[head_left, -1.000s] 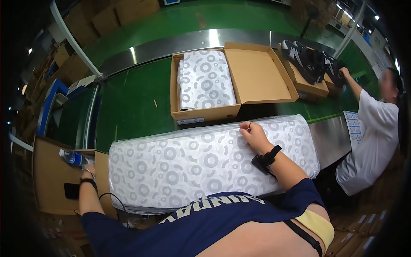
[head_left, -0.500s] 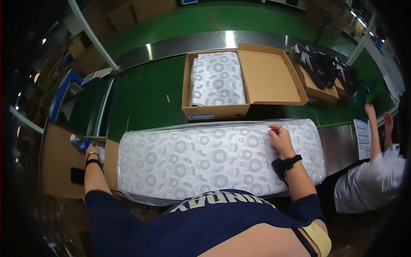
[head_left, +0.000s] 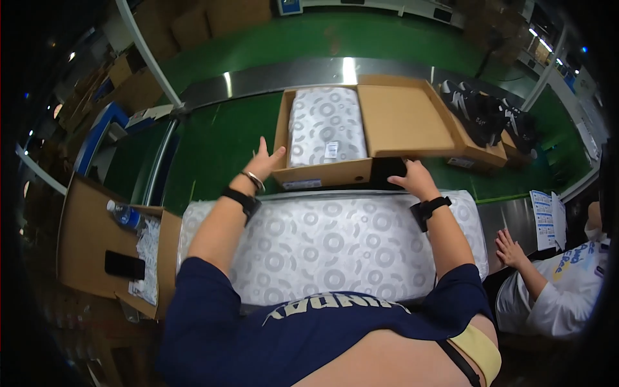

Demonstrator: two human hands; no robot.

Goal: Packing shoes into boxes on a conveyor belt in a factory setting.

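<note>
An open brown shoebox (head_left: 325,171) stands on the green belt with its lid (head_left: 407,119) folded out to the right. Inside it lies a bundle in patterned white wrapping paper (head_left: 322,116), bearing a small white label (head_left: 331,149). My left hand (head_left: 265,161) is open at the box's left side, fingers spread; whether it touches is unclear. By the lid's front edge, my right hand (head_left: 418,180) has thumb and fingers apart, and nothing shows in it. Under my forearms is a plastic-covered stack of the same patterned paper (head_left: 335,245).
At left, a carton (head_left: 169,258) holds white paper slips (head_left: 149,248), a phone (head_left: 125,265) and a water bottle (head_left: 122,214). Black shoes (head_left: 474,116) rest on boxes at far right. A co-worker's hand (head_left: 510,250) is near printed sheets (head_left: 545,216) on the right.
My left hand has left the carton and reached the box's left side. My right hand has moved forward off the paper stack. A small label now shows on the wrapped bundle.
</note>
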